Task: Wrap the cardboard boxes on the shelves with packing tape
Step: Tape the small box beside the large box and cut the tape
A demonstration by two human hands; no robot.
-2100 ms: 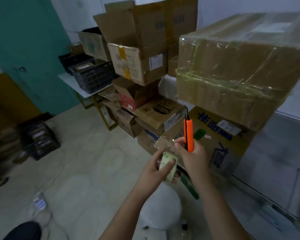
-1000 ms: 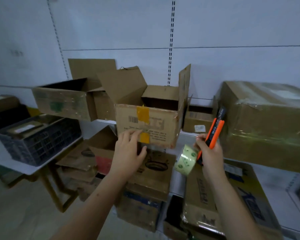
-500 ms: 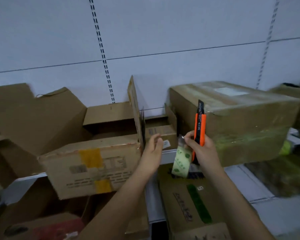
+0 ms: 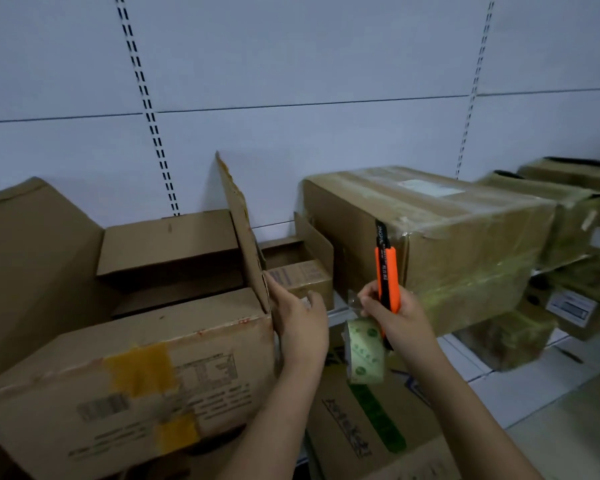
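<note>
A large open cardboard box (image 4: 136,372) with yellow tape patches sits on the shelf at the left, its right flap (image 4: 243,230) standing upright. My left hand (image 4: 300,322) rests against the box's right top corner at the base of that flap, fingers loosely bent. My right hand (image 4: 394,315) grips an orange utility knife (image 4: 386,268) pointing up, and a clear packing tape roll (image 4: 364,351) with green print hangs from that hand. A small open box (image 4: 300,271) sits behind my hands. A box wrapped in tape (image 4: 440,244) stands to the right.
More tape-wrapped boxes (image 4: 575,216) sit at the far right on the white shelf (image 4: 461,362). A printed carton (image 4: 364,431) lies on the lower level under my hands. Another open box's flap (image 4: 32,258) rises at the far left. The white slotted back panel (image 4: 291,81) stands behind.
My view has turned from the floor up to the shelf and moved closer. My left hand shifted from the open box's front to its right corner by the upright flap. The right hand keeps knife and tape.
</note>
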